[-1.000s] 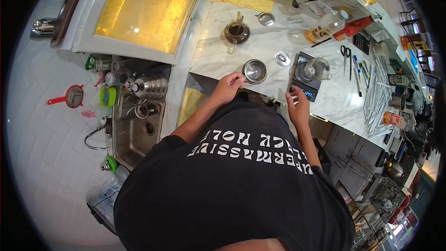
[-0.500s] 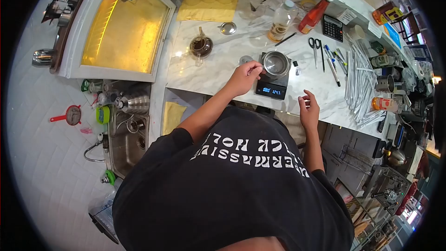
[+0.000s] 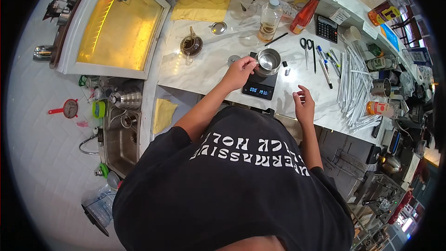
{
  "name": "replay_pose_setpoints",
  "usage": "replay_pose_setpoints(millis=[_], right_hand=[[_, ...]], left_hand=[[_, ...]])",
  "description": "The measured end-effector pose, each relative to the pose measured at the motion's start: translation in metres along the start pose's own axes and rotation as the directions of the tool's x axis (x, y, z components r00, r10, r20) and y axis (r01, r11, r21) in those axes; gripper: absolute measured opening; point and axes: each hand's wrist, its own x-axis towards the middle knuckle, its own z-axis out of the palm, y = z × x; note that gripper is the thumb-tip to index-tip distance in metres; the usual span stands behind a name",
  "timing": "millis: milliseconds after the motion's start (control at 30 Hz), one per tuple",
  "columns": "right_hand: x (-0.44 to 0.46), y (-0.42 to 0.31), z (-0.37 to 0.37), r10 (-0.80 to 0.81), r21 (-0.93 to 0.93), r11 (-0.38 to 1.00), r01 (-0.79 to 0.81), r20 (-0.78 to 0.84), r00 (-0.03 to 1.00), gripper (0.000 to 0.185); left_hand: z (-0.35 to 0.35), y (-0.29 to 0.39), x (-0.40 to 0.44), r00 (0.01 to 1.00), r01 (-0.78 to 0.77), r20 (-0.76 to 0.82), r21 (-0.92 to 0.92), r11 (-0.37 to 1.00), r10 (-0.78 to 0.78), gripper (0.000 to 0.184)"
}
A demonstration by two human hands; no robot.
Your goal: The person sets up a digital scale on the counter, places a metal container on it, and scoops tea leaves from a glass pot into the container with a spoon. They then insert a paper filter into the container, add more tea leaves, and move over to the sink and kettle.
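Note:
My left hand (image 3: 241,73) pinches the handle of a round metal cup (image 3: 268,62). The cup is over the platform of a black digital scale (image 3: 258,90) with lit blue digits; whether it rests fully on it I cannot tell. Beside that hand lies a small clear round lid or dish (image 3: 233,59). My right hand (image 3: 304,103) hovers at the counter's front edge, fingers loosely curled and apart, holding nothing. Farther left stands a glass pot of dark liquid (image 3: 191,45), with a small round metal lid (image 3: 218,28) behind it.
Behind the scale stand a clear bottle (image 3: 268,23) and a red bottle (image 3: 306,13). To the right lie a calculator (image 3: 326,28), scissors (image 3: 306,52), pens (image 3: 325,65) and a pile of wrapped straws (image 3: 355,93). A sink (image 3: 121,151) and glass-doored cabinet (image 3: 116,23) are at left.
The scale's digits have changed to a higher reading. My left hand has closed onto the cup's handle, and the cup's rim looks slightly more tilted. The whole view has shifted a little.

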Motion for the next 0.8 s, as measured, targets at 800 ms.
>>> replay_pose_setpoints(millis=[800], right_hand=[[-0.004, -0.008, 0.027, -0.065, 0.014, 0.998, 0.064, 0.104, 0.992, 0.036]], left_hand=[[-0.041, -0.076, -0.062, 0.963, 0.173, -0.200, -0.044, 0.984, -0.178, 0.035]])
